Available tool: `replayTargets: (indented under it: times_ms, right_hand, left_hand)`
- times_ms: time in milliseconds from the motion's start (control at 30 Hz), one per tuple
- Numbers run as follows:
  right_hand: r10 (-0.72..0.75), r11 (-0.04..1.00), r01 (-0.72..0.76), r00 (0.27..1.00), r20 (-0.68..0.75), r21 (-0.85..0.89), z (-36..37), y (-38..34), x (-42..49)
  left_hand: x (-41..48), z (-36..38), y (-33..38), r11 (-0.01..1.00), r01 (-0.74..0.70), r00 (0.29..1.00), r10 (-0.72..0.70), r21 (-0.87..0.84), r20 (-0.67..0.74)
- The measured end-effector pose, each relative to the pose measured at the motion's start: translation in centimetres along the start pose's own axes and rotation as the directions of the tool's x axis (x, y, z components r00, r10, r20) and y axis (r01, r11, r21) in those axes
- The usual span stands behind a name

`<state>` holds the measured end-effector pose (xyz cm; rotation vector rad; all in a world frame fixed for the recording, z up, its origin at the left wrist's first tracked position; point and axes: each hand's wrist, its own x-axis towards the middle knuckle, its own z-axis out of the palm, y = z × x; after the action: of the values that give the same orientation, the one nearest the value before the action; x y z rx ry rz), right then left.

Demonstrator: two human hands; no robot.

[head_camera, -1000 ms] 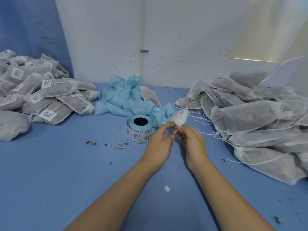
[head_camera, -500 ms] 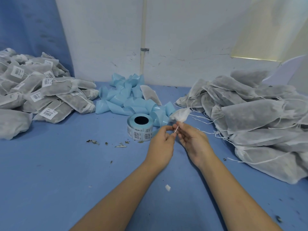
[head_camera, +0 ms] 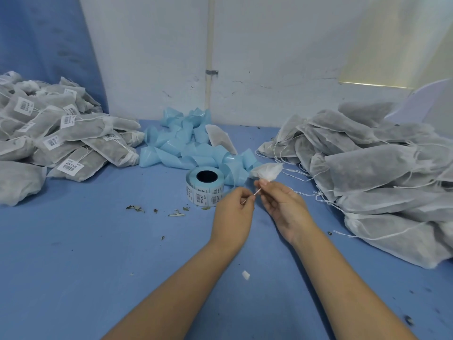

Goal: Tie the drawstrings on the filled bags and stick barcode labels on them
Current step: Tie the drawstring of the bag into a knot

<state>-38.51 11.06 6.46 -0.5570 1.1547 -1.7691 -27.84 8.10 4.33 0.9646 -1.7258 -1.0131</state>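
My left hand [head_camera: 232,212] pinches one end of a thin white drawstring [head_camera: 257,192] above the blue table. My right hand [head_camera: 282,207] pinches the other end, just below a small gathered piece of white bag fabric [head_camera: 267,171]. The string runs taut between the two hands. A roll of barcode labels [head_camera: 205,186] stands just left of my hands. On the right lies a pile of filled grey bags without labels [head_camera: 367,168], their drawstrings loose. The pile of filled bags on the left [head_camera: 61,138] bears white barcode labels.
A heap of curled blue label backing [head_camera: 191,148] lies behind the roll, against the white wall. Dried leaf crumbs [head_camera: 134,208] are scattered on the blue table [head_camera: 98,266], and a small white scrap [head_camera: 245,275] lies between my forearms.
My hands have drawn slightly apart, the left moving down and left. The string between them is now stretched out. The white fabric has shifted a little to the right.
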Motion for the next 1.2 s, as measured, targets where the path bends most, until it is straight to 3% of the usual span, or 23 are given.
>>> replayTargets:
  times_ms: [233,367,567,667,800,933,1067,1200]
  right_hand:
    - [-0.079,0.995,0.075,0.995,-0.053,-0.067,0.4,0.5,-0.2]
    - [-0.123,0.981,0.109,0.989,-0.080,-0.161,0.7,0.9,-0.2]
    - [-0.073,0.997,0.073,0.997,0.009,-0.014,0.3,0.2,-0.2]
    - [-0.159,0.966,0.153,0.987,-0.014,-0.209,0.2,0.3,0.0]
    - [-0.321,0.764,0.299,0.945,0.064,-0.572,0.4,1.0,-0.1]
    - [-0.428,0.352,0.357,0.883,0.191,-0.865,0.4,1.2,-0.4]
    - [-0.445,-0.034,0.295,0.851,0.279,-0.955,0.7,1.4,-1.0]
    - [-0.498,-0.132,0.404,0.762,0.413,-0.905,1.1,1.6,-1.5]
  left_hand:
    - [0.0,-0.1,-0.1,0.993,-0.084,0.996,0.081,0.079,0.046]
    - [0.1,-0.5,-0.4,0.968,-0.133,0.991,0.130,0.214,0.028]
    - [0.6,-1.2,-0.3,0.993,0.018,1.000,-0.015,0.114,-0.025]
    - [0.6,-1.4,-0.3,0.984,-0.010,0.999,0.016,0.180,-0.035]
    - [0.6,-1.6,-0.5,0.921,-0.118,0.992,0.127,0.371,0.001]
    - [0.4,-1.7,-0.3,0.844,-0.158,0.985,0.171,0.512,0.023]
    - [0.3,-1.8,-0.1,0.824,-0.190,0.974,0.228,0.534,-0.005]
    - [0.4,-1.8,0.3,0.842,-0.305,0.946,0.322,0.444,0.039]
